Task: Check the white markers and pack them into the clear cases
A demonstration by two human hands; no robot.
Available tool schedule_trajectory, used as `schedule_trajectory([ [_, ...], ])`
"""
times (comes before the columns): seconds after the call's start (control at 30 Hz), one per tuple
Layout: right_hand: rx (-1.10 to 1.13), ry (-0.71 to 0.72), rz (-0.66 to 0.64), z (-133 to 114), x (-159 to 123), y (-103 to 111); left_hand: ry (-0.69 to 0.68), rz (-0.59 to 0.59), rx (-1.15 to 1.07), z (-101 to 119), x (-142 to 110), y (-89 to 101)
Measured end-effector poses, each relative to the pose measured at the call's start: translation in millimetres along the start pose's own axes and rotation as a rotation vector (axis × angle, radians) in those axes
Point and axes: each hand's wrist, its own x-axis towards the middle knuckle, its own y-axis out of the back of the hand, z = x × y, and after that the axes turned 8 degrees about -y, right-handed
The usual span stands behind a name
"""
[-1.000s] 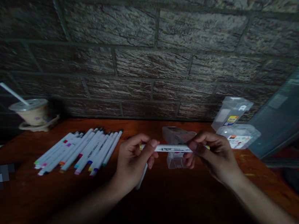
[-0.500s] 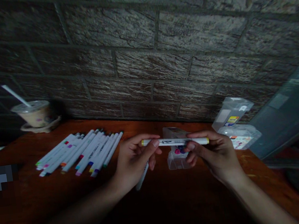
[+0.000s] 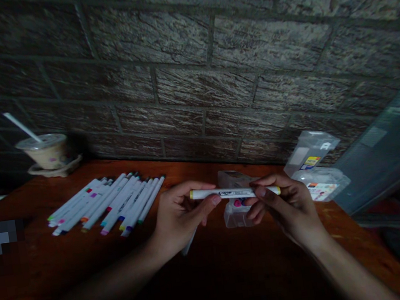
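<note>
A white marker [image 3: 235, 193] with yellow ends is held level between both hands above the table. My left hand [image 3: 179, 216] pinches its left part between thumb and fingers. Near the other end, my right hand [image 3: 290, 202] grips it the same way. Behind the marker lies a clear plastic case [image 3: 236, 219] with a few coloured ends showing in it, partly hidden by my right fingers. Below my left hand a second slim pale pen-like thing [image 3: 190, 242] rests, mostly covered by the hand. To the left, several white markers [image 3: 118, 200] with coloured ends lie in a loose pile.
A lidded plastic cup [image 3: 47, 153] with a straw stands in a carton holder at the back left. Clear packaging [image 3: 322, 183] sits at the right rear. A stone-block wall [image 3: 192, 92] bounds the wooden table [image 3: 100, 261] behind; a grey panel [image 3: 387, 145] stands right.
The marker has turned slightly about its length, so its printed label faces me differently. It sits a touch lower, and my left thumb has slid a little to the right.
</note>
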Motion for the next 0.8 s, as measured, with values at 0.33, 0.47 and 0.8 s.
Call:
schedule_trajectory([
  [0.33,-0.044,0.084,0.025,-1.2,0.4,-4.1,0.027,-0.018,-0.056,-2.5,2.1,2.0],
  [0.47,-0.104,0.099,0.038,-1.0,1.2,-7.5,0.035,-0.011,-0.025,-4.2,2.5,1.7],
  [0.8,0.015,0.030,0.036,-0.1,5.1,-2.8,0.054,-0.013,-0.018,-3.2,1.0,2.4],
])
